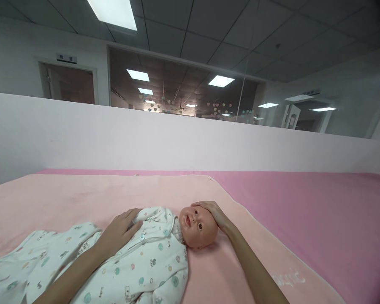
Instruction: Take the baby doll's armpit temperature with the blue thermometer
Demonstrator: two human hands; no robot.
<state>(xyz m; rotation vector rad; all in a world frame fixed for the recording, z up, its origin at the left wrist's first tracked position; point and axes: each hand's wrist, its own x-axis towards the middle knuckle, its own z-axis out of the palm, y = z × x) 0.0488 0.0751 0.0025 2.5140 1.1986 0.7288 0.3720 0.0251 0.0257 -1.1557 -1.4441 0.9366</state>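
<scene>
A baby doll (190, 228) lies on its back on a peach-coloured blanket, its head towards the right. It wears a white garment (152, 261) printed with small coloured motifs and fastened with snaps. My left hand (122, 230) rests on the front of the garment at the doll's chest, fingers stretched out and thumb apart. At the crown of the doll's head lies my right hand (213, 211), its fingers extended over the top of the head. Neither hand is closed around anything.
The peach blanket (82, 192) covers much of a pink surface (304, 211), which shows on the right. Behind it stands a low white partition (177, 145). Farther back are a window (183, 90) with heart stickers and a doorway (72, 84).
</scene>
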